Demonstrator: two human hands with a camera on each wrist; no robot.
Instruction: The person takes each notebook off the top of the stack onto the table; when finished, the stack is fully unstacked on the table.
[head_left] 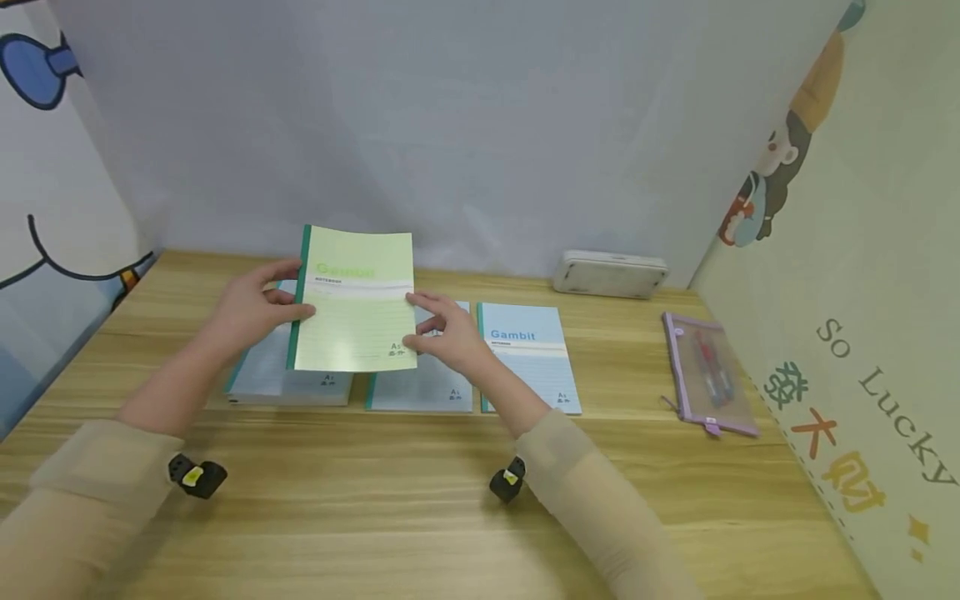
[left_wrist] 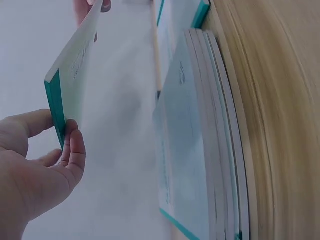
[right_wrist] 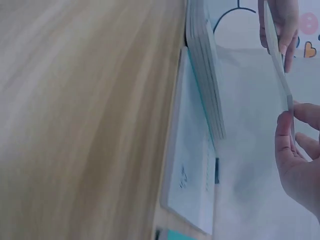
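Wooden bench with plain grey panels behind: you have the green notebook lifted clear of it, above the stack of notebooks at the left. Your left hand pinches the teal spine edge, your right hand pinches the opposite edge (thumb in front, fingers behind). Keep both pinches even so the thin cover stays flat and doesn't sag. Just right of the stack lie a single notebook and a blue notebook; mind their edges when moving across.
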